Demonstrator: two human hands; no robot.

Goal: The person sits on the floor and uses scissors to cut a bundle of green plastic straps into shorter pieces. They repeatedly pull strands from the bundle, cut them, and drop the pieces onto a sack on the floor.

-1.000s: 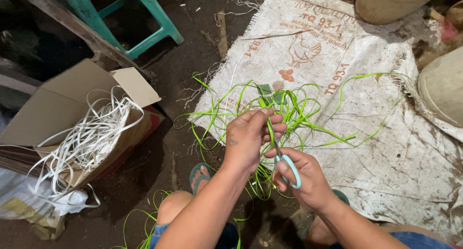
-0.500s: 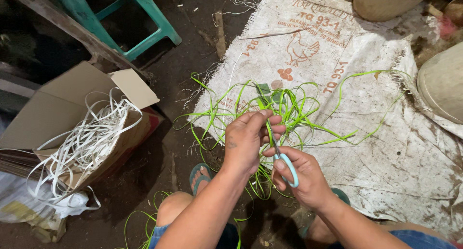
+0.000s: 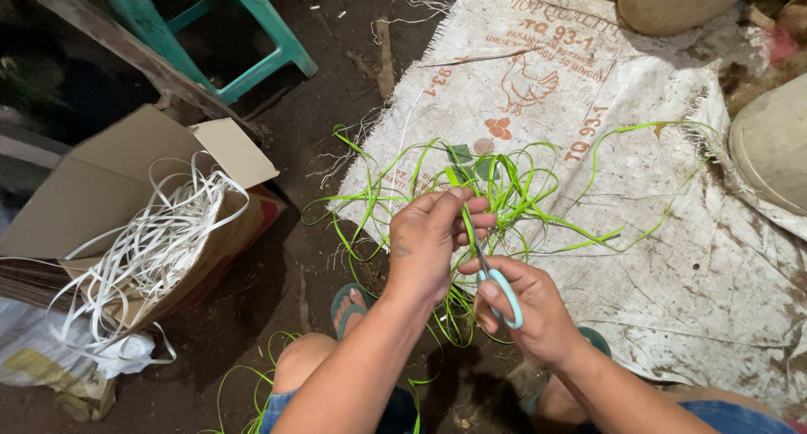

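Observation:
My left hand pinches a green strip near its upper end, fingers closed around it. My right hand grips a pair of scissors with light blue handles, the blades pointing up along the strip toward my left fingers. Beyond both hands, a loose tangle of thin green strips lies on a white woven sack spread on the dirt floor. More green strips hang down between my knees. The scissor blades are mostly hidden by my fingers.
A cardboard box with white strips spilling out sits at the left. A teal plastic stool stands at the back. Tan baskets sit at the right and top right. My sandalled foot rests below the hands.

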